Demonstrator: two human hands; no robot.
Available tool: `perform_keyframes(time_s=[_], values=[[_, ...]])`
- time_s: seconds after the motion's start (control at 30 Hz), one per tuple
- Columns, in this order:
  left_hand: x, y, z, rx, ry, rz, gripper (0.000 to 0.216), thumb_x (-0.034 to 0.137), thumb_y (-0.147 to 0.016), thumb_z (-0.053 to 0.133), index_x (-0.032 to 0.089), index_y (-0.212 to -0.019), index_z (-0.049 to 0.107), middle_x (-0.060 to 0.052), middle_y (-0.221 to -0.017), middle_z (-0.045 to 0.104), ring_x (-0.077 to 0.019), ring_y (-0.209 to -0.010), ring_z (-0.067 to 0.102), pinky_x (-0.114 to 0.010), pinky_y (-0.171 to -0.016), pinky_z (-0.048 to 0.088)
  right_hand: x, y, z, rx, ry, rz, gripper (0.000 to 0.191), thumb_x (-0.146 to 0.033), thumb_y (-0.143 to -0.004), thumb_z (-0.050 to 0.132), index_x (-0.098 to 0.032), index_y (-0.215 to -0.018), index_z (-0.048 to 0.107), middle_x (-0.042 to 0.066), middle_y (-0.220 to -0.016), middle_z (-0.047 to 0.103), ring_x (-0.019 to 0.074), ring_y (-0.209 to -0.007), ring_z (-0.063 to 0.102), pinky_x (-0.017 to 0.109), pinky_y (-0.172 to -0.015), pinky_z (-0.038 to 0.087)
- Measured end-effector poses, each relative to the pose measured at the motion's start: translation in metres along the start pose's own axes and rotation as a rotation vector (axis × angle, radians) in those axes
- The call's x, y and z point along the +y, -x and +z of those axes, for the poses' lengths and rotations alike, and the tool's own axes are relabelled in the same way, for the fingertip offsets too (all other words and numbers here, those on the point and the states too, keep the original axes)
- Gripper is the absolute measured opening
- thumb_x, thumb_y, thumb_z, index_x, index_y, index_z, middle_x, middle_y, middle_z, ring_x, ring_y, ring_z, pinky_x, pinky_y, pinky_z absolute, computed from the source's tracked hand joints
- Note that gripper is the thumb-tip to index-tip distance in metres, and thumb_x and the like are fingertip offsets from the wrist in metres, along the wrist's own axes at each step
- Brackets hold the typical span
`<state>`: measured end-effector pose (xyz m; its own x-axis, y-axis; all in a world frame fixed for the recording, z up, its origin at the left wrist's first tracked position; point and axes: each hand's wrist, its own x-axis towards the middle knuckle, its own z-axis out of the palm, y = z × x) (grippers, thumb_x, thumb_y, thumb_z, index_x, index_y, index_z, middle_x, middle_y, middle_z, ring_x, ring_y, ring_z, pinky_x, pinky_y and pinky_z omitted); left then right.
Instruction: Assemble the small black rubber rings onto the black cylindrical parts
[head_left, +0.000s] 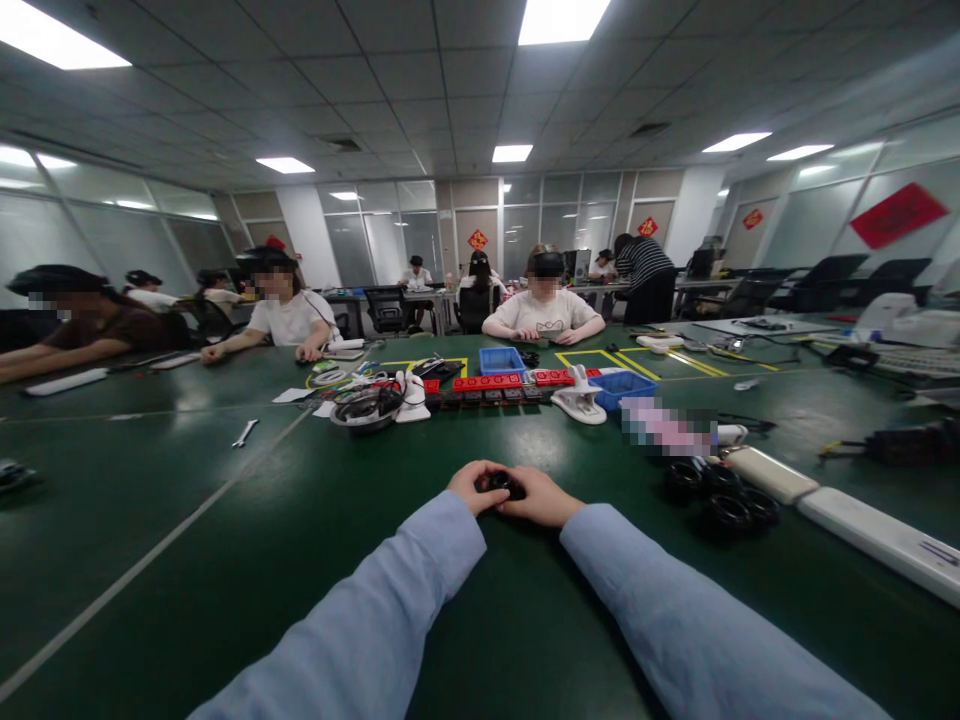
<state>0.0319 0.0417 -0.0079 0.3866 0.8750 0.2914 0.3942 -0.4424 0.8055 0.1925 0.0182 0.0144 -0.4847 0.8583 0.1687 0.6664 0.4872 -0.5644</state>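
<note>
In the middle of the head view, my left hand (478, 487) and my right hand (545, 496) meet just above the green table (360, 560). Between them is a small black round part (504, 482) with a ring-like opening on top. Fingers of both hands curl around it from either side and cover much of it, so its exact kind does not show. To the right of my right hand lies a cluster of several black ring-shaped parts (724, 495), which look similar.
Ahead stand red-and-black blocks in a row (491, 385), white clamps (581, 398), blue bins (622, 387) and a coil of cable (366, 408). A wrench (244, 433) lies left; a long white case (877, 535) lies right. Co-workers sit across the table, one directly opposite (546, 305).
</note>
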Motion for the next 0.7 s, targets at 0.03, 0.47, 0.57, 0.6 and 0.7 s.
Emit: perform_keyframes(time_s=[0.03, 0.47, 0.57, 0.6, 0.7], values=[[-0.0007, -0.0006, 0.0001, -0.001, 0.004, -0.002, 0.035, 0.023, -0.058, 0.067, 0.015, -0.091, 0.06, 0.0, -0.071, 0.052, -0.0092, -0.059, 0.041, -0.022, -0.058, 0.036, 0.0023, -0.001, -0.0005, -0.014, -0.031, -0.014, 0.035, -0.031, -0.064, 0.06, -0.018, -0.097, 0.056, 0.004, -0.092, 0.058, 0.0181, -0.083, 0.052, 0.028, -0.072, 0.037], [-0.0073, -0.0034, 0.002, 0.007, 0.047, -0.007, 0.037, 0.025, -0.056, 0.068, 0.016, -0.091, 0.06, 0.001, -0.066, 0.05, -0.0079, -0.056, 0.04, -0.02, -0.054, 0.035, 0.0067, -0.0014, -0.0094, -0.123, -0.232, -0.063, 0.03, -0.016, -0.064, 0.059, -0.013, -0.094, 0.057, 0.003, -0.086, 0.059, 0.0151, -0.077, 0.053, 0.026, -0.068, 0.04], [-0.0065, -0.0032, 0.0006, 0.001, 0.046, -0.008, 0.037, 0.024, -0.056, 0.067, 0.015, -0.091, 0.06, 0.001, -0.067, 0.051, -0.0079, -0.056, 0.04, -0.02, -0.054, 0.035, 0.008, -0.0016, -0.0095, -0.123, -0.186, -0.043, 0.027, -0.018, -0.065, 0.058, -0.012, -0.091, 0.057, 0.003, -0.082, 0.058, 0.0142, -0.072, 0.052, 0.026, -0.065, 0.039], [-0.0058, -0.0032, 0.0005, 0.0, 0.045, -0.01, 0.037, 0.024, -0.056, 0.067, 0.015, -0.091, 0.06, 0.001, -0.067, 0.052, -0.008, -0.056, 0.041, -0.02, -0.054, 0.036, 0.0084, -0.0019, -0.0084, -0.113, -0.166, -0.035, 0.026, -0.019, -0.065, 0.058, -0.012, -0.09, 0.057, 0.002, -0.081, 0.058, 0.014, -0.072, 0.052, 0.025, -0.064, 0.039], [-0.0009, -0.0029, 0.0033, 0.053, 0.01, -0.054, 0.037, 0.023, -0.055, 0.068, 0.015, -0.09, 0.06, 0.0, -0.068, 0.053, -0.0086, -0.056, 0.043, -0.021, -0.053, 0.037, 0.007, -0.004, -0.0004, -0.034, -0.082, 0.031, 0.025, -0.024, -0.065, 0.059, -0.014, -0.087, 0.056, 0.002, -0.079, 0.058, 0.014, -0.07, 0.051, 0.025, -0.061, 0.038]])
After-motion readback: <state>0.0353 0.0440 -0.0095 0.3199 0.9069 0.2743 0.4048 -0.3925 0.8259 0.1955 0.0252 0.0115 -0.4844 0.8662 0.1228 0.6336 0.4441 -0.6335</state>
